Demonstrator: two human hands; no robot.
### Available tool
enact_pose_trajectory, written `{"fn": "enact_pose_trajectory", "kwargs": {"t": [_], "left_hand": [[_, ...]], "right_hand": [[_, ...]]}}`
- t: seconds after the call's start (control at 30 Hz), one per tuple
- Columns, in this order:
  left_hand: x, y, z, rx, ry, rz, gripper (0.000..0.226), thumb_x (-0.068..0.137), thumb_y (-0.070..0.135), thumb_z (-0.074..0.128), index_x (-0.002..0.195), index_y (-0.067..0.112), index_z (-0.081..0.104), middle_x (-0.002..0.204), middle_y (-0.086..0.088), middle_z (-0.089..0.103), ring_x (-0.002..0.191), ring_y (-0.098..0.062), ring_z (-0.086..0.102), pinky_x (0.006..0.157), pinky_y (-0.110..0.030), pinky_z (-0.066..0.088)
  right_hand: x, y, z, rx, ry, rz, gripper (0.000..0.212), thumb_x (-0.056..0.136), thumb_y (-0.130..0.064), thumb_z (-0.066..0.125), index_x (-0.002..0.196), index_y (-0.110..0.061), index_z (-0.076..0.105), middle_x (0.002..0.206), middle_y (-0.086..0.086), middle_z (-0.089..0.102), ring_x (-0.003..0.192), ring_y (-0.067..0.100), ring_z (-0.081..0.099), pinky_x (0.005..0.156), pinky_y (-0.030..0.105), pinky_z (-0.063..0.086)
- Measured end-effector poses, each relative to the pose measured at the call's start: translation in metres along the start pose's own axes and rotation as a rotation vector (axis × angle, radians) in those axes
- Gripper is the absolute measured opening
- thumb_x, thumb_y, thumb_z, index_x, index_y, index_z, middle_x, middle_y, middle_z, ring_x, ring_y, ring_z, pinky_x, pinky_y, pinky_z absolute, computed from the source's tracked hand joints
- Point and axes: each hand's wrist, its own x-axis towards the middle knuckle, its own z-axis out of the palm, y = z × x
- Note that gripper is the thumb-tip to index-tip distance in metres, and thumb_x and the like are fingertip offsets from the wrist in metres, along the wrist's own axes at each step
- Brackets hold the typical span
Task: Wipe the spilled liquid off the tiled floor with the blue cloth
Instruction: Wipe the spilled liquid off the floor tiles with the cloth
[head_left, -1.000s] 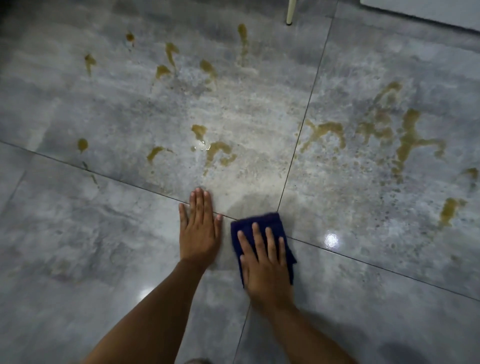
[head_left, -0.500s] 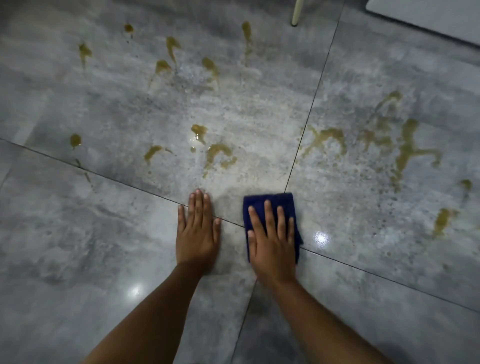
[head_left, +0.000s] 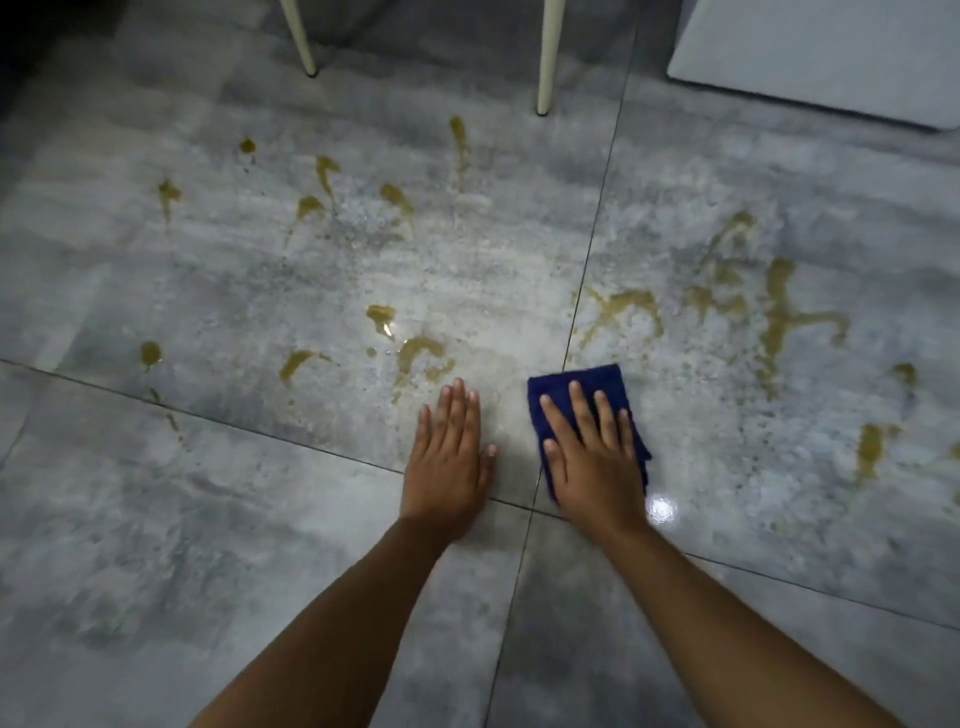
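A folded blue cloth (head_left: 582, 385) lies flat on the grey tiled floor (head_left: 208, 545), straddling the grout line between two tiles. My right hand (head_left: 592, 462) presses down on it with fingers spread. My left hand (head_left: 449, 457) rests flat on the bare tile just left of the cloth, holding nothing. Yellow-brown spilled liquid (head_left: 779, 317) streaks the tile beyond and right of the cloth. More brown splashes (head_left: 421, 353) sit just ahead of my left hand, and several small drops (head_left: 311, 205) are scattered farther out to the left.
Two pale chair legs (head_left: 545, 57) stand on the floor at the far side of the spill. A light grey mat or panel (head_left: 831, 57) lies at the top right. A bright light reflection (head_left: 661, 508) glints beside my right wrist.
My right hand has pushed the blue cloth forward and slightly right, up to the grout crossing. My left hand stays planted. The view has tilted up, bringing the chair legs into sight.
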Motion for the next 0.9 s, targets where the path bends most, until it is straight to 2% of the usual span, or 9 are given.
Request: {"fn": "enact_pose_trajectory", "kwargs": {"t": [0.07, 0.13, 0.2, 0.33, 0.47, 0.57, 0.7, 0.8, 0.9], "left_hand": [[0.031, 0.016, 0.004, 0.04, -0.017, 0.082, 0.063, 0.099, 0.041, 0.006, 0.15, 0.006, -0.002, 0.158, -0.013, -0.007, 0.147, -0.027, -0.011, 0.117, -0.04, -0.012], [0.061, 0.033, 0.011, 0.06, -0.03, 0.087, 0.061, 0.099, 0.039, 0.007, 0.148, 0.007, -0.009, 0.157, -0.012, -0.014, 0.145, -0.025, -0.018, 0.116, -0.038, -0.016], [0.082, 0.046, 0.019, 0.052, -0.041, 0.039, 0.06, 0.101, 0.036, 0.013, 0.147, 0.007, -0.012, 0.158, -0.014, -0.015, 0.143, -0.022, -0.023, 0.116, -0.037, -0.017], [0.09, 0.05, 0.029, 0.046, -0.037, -0.011, 0.06, 0.102, 0.036, 0.013, 0.149, 0.007, -0.01, 0.16, -0.012, -0.012, 0.144, -0.02, -0.021, 0.116, -0.036, -0.016], [0.089, 0.047, 0.028, 0.018, 0.01, 0.0, 0.059, 0.101, 0.035, 0.014, 0.152, 0.009, -0.002, 0.161, -0.009, -0.005, 0.147, -0.018, -0.012, 0.119, -0.036, -0.009], [0.09, 0.048, 0.025, -0.017, 0.005, -0.009, 0.059, 0.102, 0.035, 0.018, 0.153, 0.009, 0.005, 0.161, -0.009, -0.001, 0.148, -0.017, -0.009, 0.12, -0.037, -0.006], [0.09, 0.049, 0.023, -0.006, 0.006, -0.012, 0.06, 0.1, 0.036, 0.013, 0.152, 0.008, 0.004, 0.161, -0.009, 0.0, 0.148, -0.019, -0.007, 0.12, -0.037, -0.007], [0.089, 0.05, 0.026, 0.0, 0.005, -0.015, 0.059, 0.1, 0.035, 0.012, 0.151, 0.009, -0.001, 0.161, -0.009, -0.002, 0.148, -0.019, -0.009, 0.119, -0.036, -0.01], [0.089, 0.048, 0.027, 0.004, 0.012, -0.02, 0.058, 0.1, 0.034, 0.012, 0.151, 0.009, 0.001, 0.161, -0.009, 0.0, 0.148, -0.019, -0.008, 0.119, -0.037, -0.006]], "right_hand": [[0.026, 0.04, -0.012, -0.015, -0.01, 0.138, 0.052, 0.101, -0.042, 0.021, 0.152, -0.031, 0.017, 0.161, 0.004, 0.011, 0.147, 0.032, 0.01, 0.119, 0.051, 0.009], [0.013, 0.071, -0.016, -0.016, 0.019, 0.301, 0.053, 0.101, -0.045, 0.015, 0.152, -0.029, 0.015, 0.161, 0.005, 0.011, 0.147, 0.033, 0.01, 0.118, 0.052, 0.011], [-0.019, 0.075, -0.014, -0.046, 0.042, 0.327, 0.055, 0.1, -0.046, 0.013, 0.152, -0.027, 0.018, 0.16, 0.006, 0.014, 0.146, 0.034, 0.016, 0.117, 0.053, 0.015], [-0.029, 0.058, -0.006, -0.032, 0.03, 0.249, 0.053, 0.1, -0.043, 0.02, 0.151, -0.029, 0.022, 0.159, 0.004, 0.017, 0.145, 0.032, 0.019, 0.116, 0.051, 0.014], [0.047, 0.056, -0.015, -0.037, 0.024, -0.04, 0.05, 0.101, -0.041, 0.028, 0.15, -0.031, 0.025, 0.159, 0.003, 0.021, 0.145, 0.032, 0.018, 0.117, 0.048, 0.008], [0.101, 0.071, -0.027, -0.036, 0.003, 0.019, 0.052, 0.101, -0.043, 0.026, 0.151, -0.034, 0.018, 0.161, 0.001, 0.01, 0.147, 0.03, 0.008, 0.118, 0.046, 0.0], [0.088, 0.077, -0.023, 0.006, 0.069, 0.21, 0.051, 0.102, -0.042, 0.023, 0.151, -0.034, 0.014, 0.162, 0.001, 0.006, 0.148, 0.031, 0.003, 0.118, 0.048, 0.0], [0.076, 0.056, -0.02, 0.014, 0.016, 0.083, 0.051, 0.1, -0.041, 0.024, 0.151, -0.035, 0.017, 0.161, 0.001, 0.01, 0.148, 0.03, 0.006, 0.118, 0.049, 0.002], [0.123, 0.051, -0.029, 0.013, -0.034, -0.065, 0.05, 0.101, -0.04, 0.027, 0.15, -0.038, 0.017, 0.162, -0.001, 0.009, 0.148, 0.028, 0.005, 0.117, 0.046, -0.001]]}}
